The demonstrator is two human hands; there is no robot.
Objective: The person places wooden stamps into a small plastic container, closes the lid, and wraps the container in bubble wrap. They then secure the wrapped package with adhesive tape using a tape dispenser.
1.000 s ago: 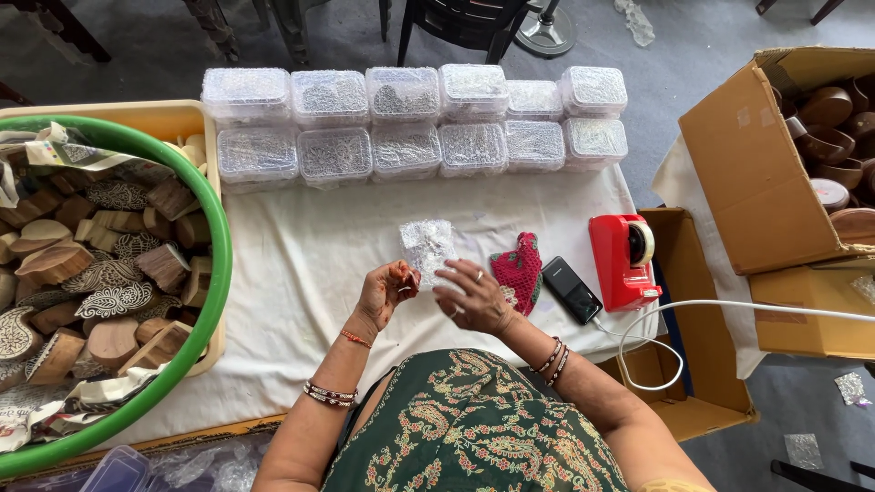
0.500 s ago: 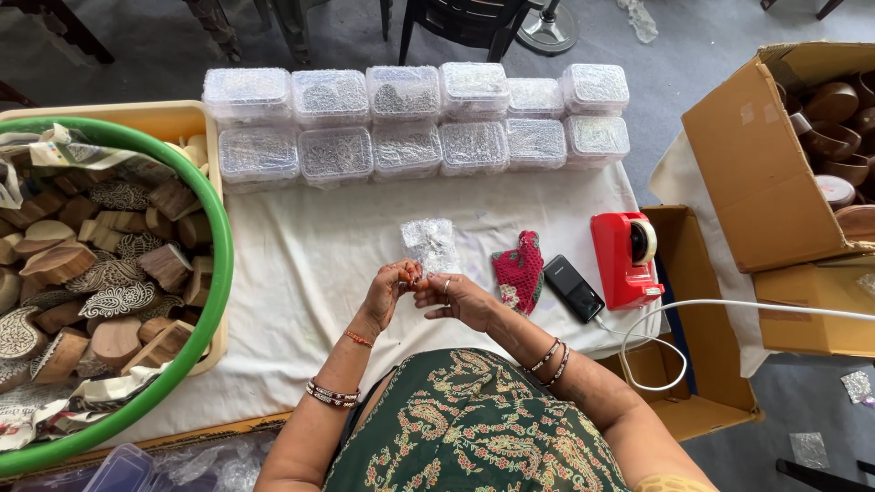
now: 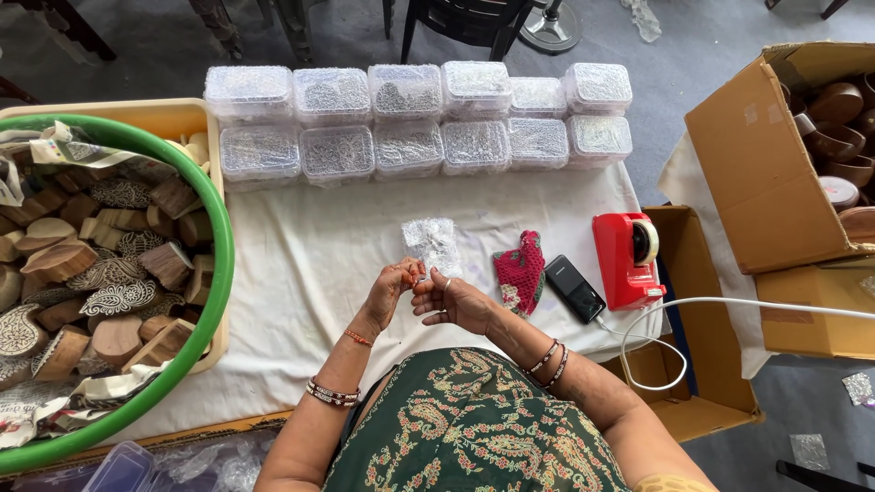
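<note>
Clear packet [image 3: 431, 244] — beyond left hand [image 3: 392, 287], right hand [image 3: 448, 301].

Single head-worn camera, looking steeply down and forward from above the seated person. Close range: lap at bottom edge, cloth-covered counter [image 3: 301, 264] mid-frame, floor and chair legs [image 3: 456, 27] along the top. No second view.

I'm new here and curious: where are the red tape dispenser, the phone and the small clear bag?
red tape dispenser [image 3: 624, 260], head view, on its red body
phone [image 3: 574, 288], head view, mid screen
small clear bag [image 3: 432, 242], head view, its middle
</note>
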